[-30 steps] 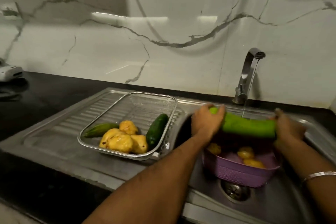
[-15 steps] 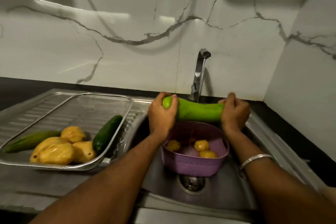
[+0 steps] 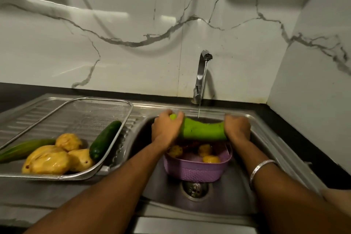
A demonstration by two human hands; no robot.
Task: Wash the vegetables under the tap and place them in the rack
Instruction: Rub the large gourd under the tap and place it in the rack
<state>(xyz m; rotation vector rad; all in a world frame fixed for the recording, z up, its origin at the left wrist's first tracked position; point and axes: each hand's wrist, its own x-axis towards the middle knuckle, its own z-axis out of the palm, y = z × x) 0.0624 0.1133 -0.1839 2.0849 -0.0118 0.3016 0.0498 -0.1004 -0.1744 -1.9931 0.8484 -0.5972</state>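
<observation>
**Rinsing the big gourd**

Left hand (image 3: 167, 129) and right hand (image 3: 237, 129) each wrap fingers round one end of the long light-green gourd (image 3: 202, 131), held level under the chrome tap (image 3: 202, 74) above the sink. I'd roll it so the thin stream hits every side. Wire mesh rack (image 3: 114, 150) at the sink's left edge: three yellow lumpy vegetables, two green ones. Purple plastic basket (image 3: 197, 171): three more visible.

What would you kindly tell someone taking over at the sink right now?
Left hand and right hand each grip an end of the gourd, held under the running tap above the purple basket.
Done: a cucumber, yellow vegetables and a long green one lie in the rack.
Left: finish rinsing the gourd and rack it, then wash the small yellow pieces in the basket.
</observation>
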